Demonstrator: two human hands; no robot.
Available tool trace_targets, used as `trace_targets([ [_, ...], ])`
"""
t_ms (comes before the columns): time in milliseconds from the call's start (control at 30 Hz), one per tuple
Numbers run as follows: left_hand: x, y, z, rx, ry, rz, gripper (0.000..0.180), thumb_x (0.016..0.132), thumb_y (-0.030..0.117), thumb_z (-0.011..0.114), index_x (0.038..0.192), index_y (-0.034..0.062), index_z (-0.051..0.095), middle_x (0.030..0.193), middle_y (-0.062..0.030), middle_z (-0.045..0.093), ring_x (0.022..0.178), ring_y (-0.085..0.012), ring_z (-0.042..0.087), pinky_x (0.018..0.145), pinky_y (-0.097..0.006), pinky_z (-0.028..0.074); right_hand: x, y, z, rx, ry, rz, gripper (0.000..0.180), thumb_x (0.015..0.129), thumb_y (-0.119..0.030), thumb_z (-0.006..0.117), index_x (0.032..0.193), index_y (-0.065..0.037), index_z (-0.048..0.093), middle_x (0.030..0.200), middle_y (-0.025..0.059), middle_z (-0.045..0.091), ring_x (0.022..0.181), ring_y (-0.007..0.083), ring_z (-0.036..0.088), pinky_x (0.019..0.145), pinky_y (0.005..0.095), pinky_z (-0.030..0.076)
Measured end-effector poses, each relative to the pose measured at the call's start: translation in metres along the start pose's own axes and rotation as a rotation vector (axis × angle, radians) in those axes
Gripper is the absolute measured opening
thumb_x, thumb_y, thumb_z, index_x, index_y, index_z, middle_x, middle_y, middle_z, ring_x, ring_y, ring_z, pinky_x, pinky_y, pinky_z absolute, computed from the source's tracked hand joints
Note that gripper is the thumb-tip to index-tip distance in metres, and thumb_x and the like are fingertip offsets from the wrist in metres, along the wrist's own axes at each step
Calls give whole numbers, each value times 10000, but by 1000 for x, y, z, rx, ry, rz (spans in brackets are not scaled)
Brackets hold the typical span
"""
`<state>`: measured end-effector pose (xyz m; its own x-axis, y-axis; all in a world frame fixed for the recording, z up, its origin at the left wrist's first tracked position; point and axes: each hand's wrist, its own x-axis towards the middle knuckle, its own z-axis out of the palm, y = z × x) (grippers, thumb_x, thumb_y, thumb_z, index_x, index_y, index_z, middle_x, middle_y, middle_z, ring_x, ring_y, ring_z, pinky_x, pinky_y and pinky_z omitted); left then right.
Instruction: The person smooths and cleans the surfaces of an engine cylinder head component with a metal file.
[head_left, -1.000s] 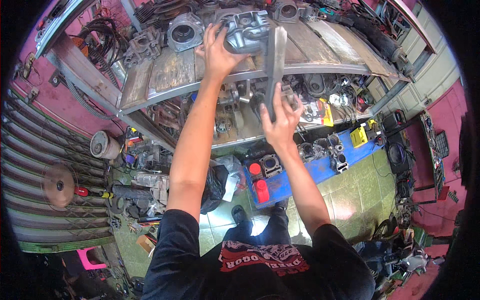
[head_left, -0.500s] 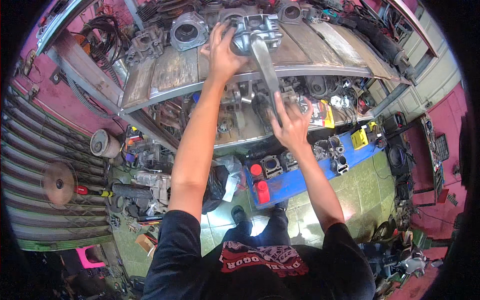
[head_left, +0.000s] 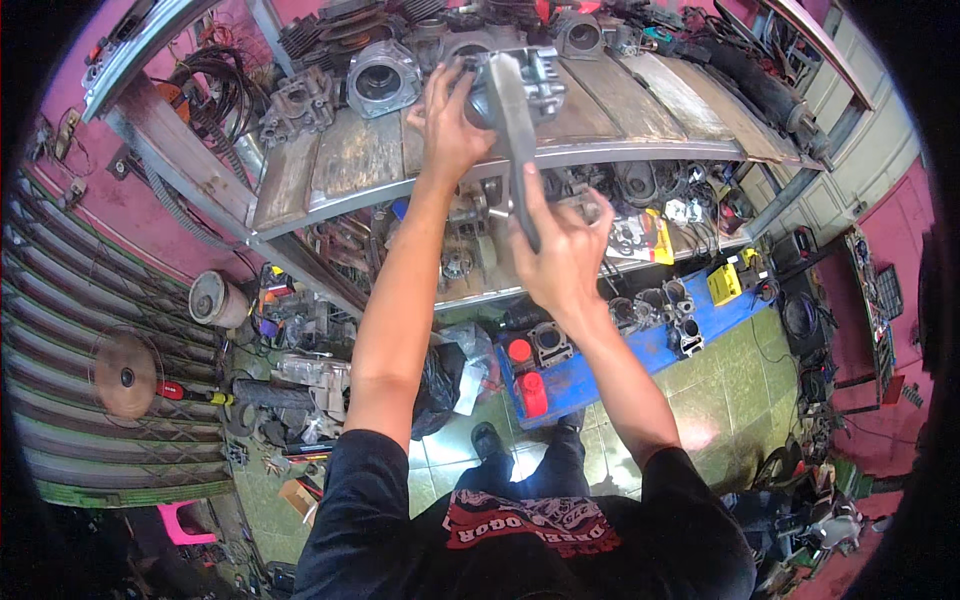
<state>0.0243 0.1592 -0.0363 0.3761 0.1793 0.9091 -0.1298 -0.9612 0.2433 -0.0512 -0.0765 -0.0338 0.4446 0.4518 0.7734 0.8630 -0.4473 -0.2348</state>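
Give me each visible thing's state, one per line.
Left hand, holding the engine part by its left side
Right hand, closed around the flat metal bar
Engine part, held; whether resting on the wooden shelf is unclear
Flat metal bar, aslant, far end overlapping the engine part
Bored casting, on the wooden shelf
Red containers, on the blue bench
Black plastic bag, crumpled

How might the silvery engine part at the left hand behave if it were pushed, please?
The silvery engine part looks like cast metal, so it is probably rigid and fairly heavy. Its blocky, irregular outline suggests it would slide or tip rather than roll.
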Motion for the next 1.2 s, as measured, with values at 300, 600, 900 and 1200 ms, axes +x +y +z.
trace_targets([
  [300, 4, 11, -4, -21, -1, -6, 875, 531, 378, 946, 1266, 8, 650, 1468, -107, 538, 1444, -342, 396, 1091, -596, 280, 27, 14, -33, -210, -12, 103, 673, 881, -241, 688, 1514, -116, 496, 733, 153, 702, 744, 302, 696, 1066, 502, 350],
  [600, 5, 13, -3, 24, 15, 29, 895, 525, 404, 953, 1269, 10, 650, 1439, -122, 551, 1426, -341, 409, 1082, -572, 295, 25, 35, -36, -37, 0, 191, 642, 931, -254, 661, 1531, -129, 472, 782, 147, 722, 801, 295, 705, 1094, 473, 338],
  [900, 8, 17, -4, 50, -2, 19, 927, 496, 329, 982, 1279, -22, 631, 1431, -178, 541, 1367, -387, 450, 1128, -498, 364, -17, 51, -25, 101, 69, 273, 680, 913, -241, 671, 1535, -76, 451, 820, 170, 732, 831, 307, 701, 1081, 472, 350],
  [1200, 3, 8, -4, 56, 22, 4, 954, 485, 401, 984, 1285, 14, 636, 1448, -152, 522, 1396, -346, 434, 1104, -548, 297, -36, 47, 6, 172, 96, 241, 687, 930, -248, 668, 1537, -32, 426, 923, 173, 759, 870, 298, 704, 1091, 448, 353],
])
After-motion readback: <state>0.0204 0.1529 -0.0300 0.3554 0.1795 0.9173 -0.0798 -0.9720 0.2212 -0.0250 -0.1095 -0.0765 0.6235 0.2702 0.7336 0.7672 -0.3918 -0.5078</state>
